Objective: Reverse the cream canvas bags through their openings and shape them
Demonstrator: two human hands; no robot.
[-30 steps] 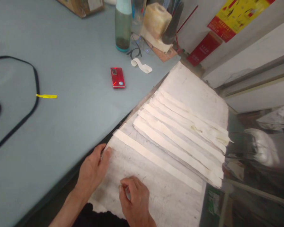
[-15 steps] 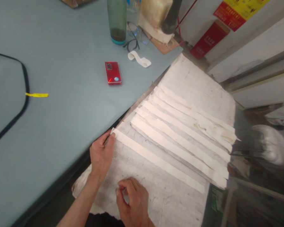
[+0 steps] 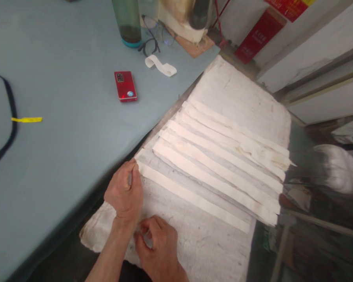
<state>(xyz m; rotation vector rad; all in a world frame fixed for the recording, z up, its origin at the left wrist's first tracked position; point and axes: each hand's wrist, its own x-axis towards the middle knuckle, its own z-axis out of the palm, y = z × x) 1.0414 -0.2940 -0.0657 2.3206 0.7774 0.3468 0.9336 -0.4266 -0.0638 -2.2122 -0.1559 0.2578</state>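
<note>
A long off-white fabric strip point(image 3: 191, 197) lies slantwise across the pale, stained padded cloth point(image 3: 214, 250). My left hand point(image 3: 125, 192) is closed at the strip's upper left end, thumb and fingers pinching it beside the table edge. Below it, my right hand point(image 3: 159, 244) hovers or rests over the cloth with thumb and forefinger curled together. Whatever may be between those fingertips is too small to make out. Beyond the single strip, several similar strips point(image 3: 220, 164) lie in overlapping rows, their right ends uneven.
The grey-green table point(image 3: 70, 129) borders the cloth on the left. On it are a red phone point(image 3: 126, 87), a curled white strip point(image 3: 160, 65), glasses point(image 3: 150, 45), a green bottle point(image 3: 128, 23) and a dark cord point(image 3: 13, 105) with a yellow tag. A red box point(image 3: 259, 35) stands behind.
The view has shifted, so table items sit farther left and higher. My left hand has turned at the wrist, still at the strip's end. My right hand stays curled, closer to the left wrist.
</note>
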